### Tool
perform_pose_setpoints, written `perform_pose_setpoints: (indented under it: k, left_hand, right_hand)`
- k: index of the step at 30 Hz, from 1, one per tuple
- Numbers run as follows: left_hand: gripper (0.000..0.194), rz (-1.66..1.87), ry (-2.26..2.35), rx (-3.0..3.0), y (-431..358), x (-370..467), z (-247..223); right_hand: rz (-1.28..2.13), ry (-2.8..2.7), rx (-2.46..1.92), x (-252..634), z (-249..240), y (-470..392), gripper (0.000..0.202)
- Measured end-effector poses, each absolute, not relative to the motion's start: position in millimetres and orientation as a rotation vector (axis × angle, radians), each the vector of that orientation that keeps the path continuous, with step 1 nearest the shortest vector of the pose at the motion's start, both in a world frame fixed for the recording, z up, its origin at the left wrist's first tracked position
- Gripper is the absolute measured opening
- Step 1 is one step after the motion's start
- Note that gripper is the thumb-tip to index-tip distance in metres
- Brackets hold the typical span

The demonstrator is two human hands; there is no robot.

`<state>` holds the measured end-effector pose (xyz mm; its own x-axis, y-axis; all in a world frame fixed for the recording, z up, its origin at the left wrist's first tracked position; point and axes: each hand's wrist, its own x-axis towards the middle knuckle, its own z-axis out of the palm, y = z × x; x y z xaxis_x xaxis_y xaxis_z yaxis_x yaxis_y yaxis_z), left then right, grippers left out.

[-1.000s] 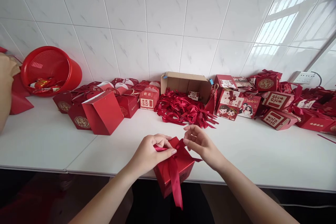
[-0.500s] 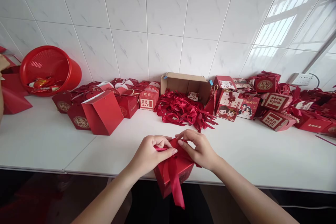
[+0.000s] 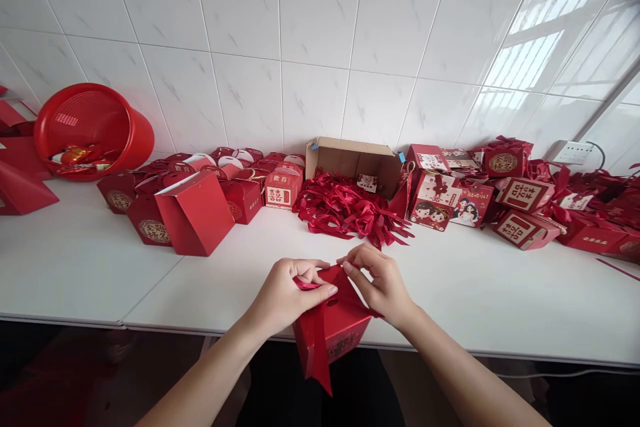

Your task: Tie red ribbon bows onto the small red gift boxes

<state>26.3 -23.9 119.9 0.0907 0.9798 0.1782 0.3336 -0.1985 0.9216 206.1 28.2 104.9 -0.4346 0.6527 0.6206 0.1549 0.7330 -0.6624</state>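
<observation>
A red gift box (image 3: pixel 345 320) rests at the table's front edge, partly overhanging it, between my two hands. My left hand (image 3: pixel 295 290) is closed in a pinch on a red ribbon (image 3: pixel 320 347), whose tail hangs down over the box's front left side. Above the box's top, my right hand (image 3: pixel 377 280) pinches another part of the ribbon between thumb and index finger. A small hole shows in the box's top between the hands. The ribbon's crossing under the fingertips is partly hidden.
A cardboard carton (image 3: pixel 350 152) with a heap of red ribbons (image 3: pixel 350 210) stands behind my hands. Finished-looking red boxes (image 3: pixel 520 195) are stacked to the right. At the left are a tall red box (image 3: pixel 200 213), smaller boxes and a tipped red basket (image 3: pixel 140 140).
The ribbon's hanging tail has swung left, showing more of the box's top and front. My right hand has risen slightly. The other person's hand at the left edge has gone out of view.
</observation>
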Motion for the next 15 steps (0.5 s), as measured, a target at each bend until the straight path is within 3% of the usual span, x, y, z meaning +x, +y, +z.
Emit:
perform_pose_setpoints:
  k: [6, 11, 13, 15]
  left_hand:
    - [0.046, 1.108, 1.284, 1.606, -23, 24, 122]
    - [0.039, 1.103, 1.097, 1.499, -24, 17, 125]
    - [0.033, 1.171, 1.029, 1.424, -26, 12, 120]
    - [0.032, 1.28, 1.031, 1.333, -26, 6, 111]
  right_hand:
    - [0.779, -1.929, -0.64, 210, 105, 28, 0.028]
    - [1.132, -1.958, -0.534, 228, 101, 32, 0.03]
    - [1.324, -1.976, -0.411, 237, 93, 34, 0.057]
    - [1.456, -2.047, -0.298, 243, 81, 32, 0.1]
